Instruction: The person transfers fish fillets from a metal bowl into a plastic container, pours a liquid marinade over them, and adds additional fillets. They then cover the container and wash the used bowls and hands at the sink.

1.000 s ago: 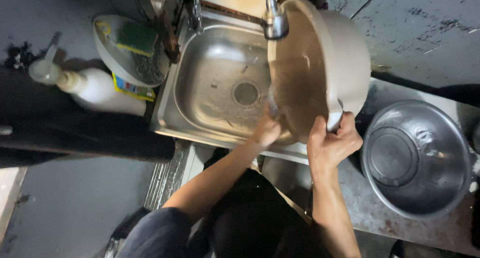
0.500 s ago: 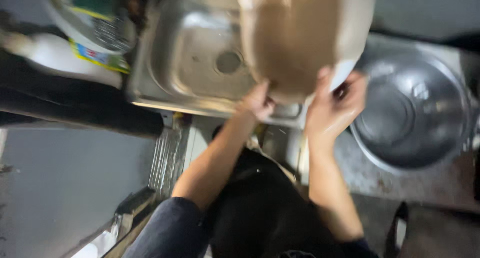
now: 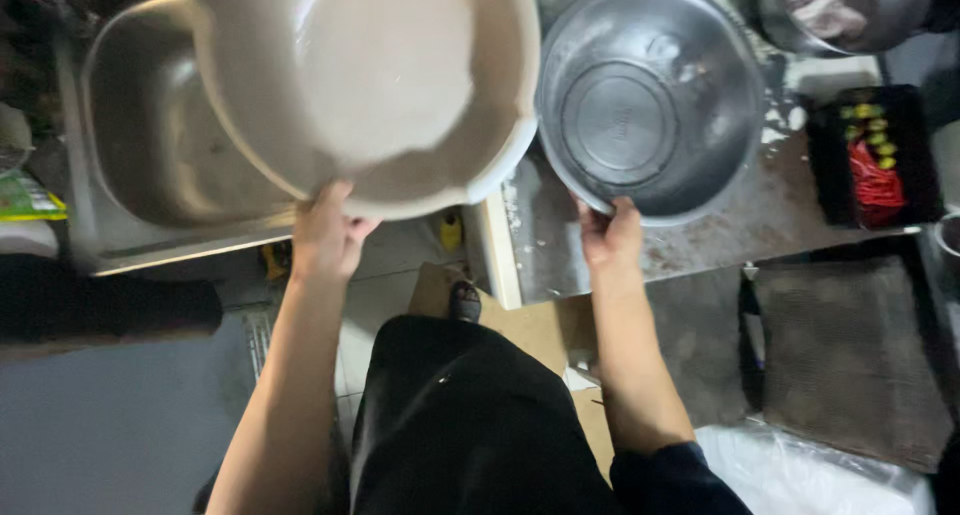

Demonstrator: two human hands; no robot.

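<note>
A: Surface?
B: Worn grey table [image 3: 740, 225] beside a steel sink [image 3: 140, 165], dim room.
A: Obscured items?
B: Top-right pot [image 3: 850, 10] cut off; black tray [image 3: 875, 155] contents unclear.
A: Hands?
B: Left hand [image 3: 325, 237] grips beige basin [image 3: 370, 85] over sink; right hand [image 3: 610, 237] grips steel bowl [image 3: 650, 95] rim on table.

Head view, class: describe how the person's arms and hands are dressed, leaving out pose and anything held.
Both forearms are bare. The left hand and right hand wear no gloves, rings or watch. Dark sleeves are pushed up to the elbows.
</note>
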